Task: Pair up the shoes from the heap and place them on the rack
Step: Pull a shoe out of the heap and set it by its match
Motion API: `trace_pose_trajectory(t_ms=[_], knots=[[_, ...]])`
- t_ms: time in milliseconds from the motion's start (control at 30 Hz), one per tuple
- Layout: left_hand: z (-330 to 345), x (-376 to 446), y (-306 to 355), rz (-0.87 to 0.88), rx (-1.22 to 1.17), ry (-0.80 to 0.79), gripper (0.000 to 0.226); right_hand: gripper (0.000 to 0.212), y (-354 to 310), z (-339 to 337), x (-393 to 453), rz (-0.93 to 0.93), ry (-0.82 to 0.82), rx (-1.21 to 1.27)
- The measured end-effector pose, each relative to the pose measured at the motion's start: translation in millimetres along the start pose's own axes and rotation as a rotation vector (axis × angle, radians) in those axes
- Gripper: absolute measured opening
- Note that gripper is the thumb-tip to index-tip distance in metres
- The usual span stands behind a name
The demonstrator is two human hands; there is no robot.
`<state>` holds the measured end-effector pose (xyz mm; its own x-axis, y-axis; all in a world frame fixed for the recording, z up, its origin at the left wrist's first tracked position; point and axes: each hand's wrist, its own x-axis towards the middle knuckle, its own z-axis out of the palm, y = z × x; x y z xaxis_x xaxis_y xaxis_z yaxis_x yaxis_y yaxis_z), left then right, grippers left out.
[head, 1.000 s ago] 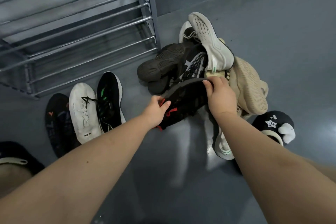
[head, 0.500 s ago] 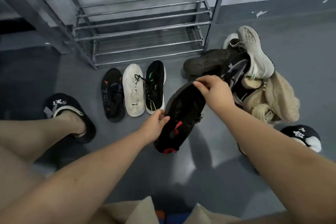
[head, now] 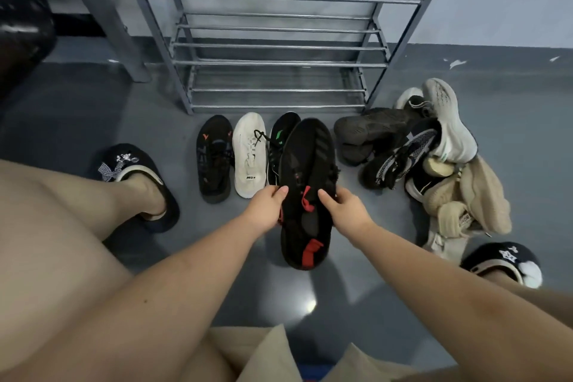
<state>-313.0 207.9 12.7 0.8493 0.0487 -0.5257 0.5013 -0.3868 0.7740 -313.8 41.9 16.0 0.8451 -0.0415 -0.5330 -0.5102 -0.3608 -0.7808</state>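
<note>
I hold a black shoe with red trim [head: 307, 183] above the floor, its toe pointing away from me. My left hand [head: 263, 208] grips its left side and my right hand [head: 344, 211] grips its right side. Behind it three single shoes lie side by side: a black one with orange marks [head: 215, 158], a white one [head: 250, 153] and a black one with green marks [head: 279, 139], partly hidden by the held shoe. The heap of shoes [head: 428, 158] lies to the right. The grey metal rack [head: 279, 40] stands behind, its bars bare.
My feet wear dark slippers, one at the left [head: 136, 180] and one at the lower right [head: 502, 260]. A grey post [head: 117, 25] stands left of the rack. A dark object [head: 21, 25] fills the far left. The floor is grey and shiny.
The black shoe with red trim has come out of the heap and moved left, in front of the three lined-up shoes. My right hand shifted from its toe to its side.
</note>
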Motion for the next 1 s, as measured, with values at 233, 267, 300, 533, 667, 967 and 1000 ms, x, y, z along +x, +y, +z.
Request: trace_pose_trajectory(t_ms=[233,267,300,533,667,967,1000], knots=[[10,10,-2,-0.136,-0.262,-0.111,0.034,0.027,7,-1,6,0.062,0.013,0.112],[13,13,-2,-0.146,-0.287,-0.126,0.031,0.025,7,-3,8,0.068,0.02,0.124],[16,15,-1,-0.153,-0.304,-0.134,0.028,0.024,8,-5,10,0.067,0.029,0.139],[30,39,4,-0.159,-0.29,-0.169,0.027,0.025,13,-9,37,0.08,0.071,0.189],[30,65,13,-0.174,-0.319,-0.177,0.028,0.028,14,-9,59,0.105,0.068,0.231],[26,147,32,-0.285,-0.282,-0.126,0.035,0.031,6,-2,136,0.176,0.052,0.388],[27,155,31,-0.303,-0.296,-0.115,0.035,0.031,5,-2,145,0.181,0.049,0.403]])
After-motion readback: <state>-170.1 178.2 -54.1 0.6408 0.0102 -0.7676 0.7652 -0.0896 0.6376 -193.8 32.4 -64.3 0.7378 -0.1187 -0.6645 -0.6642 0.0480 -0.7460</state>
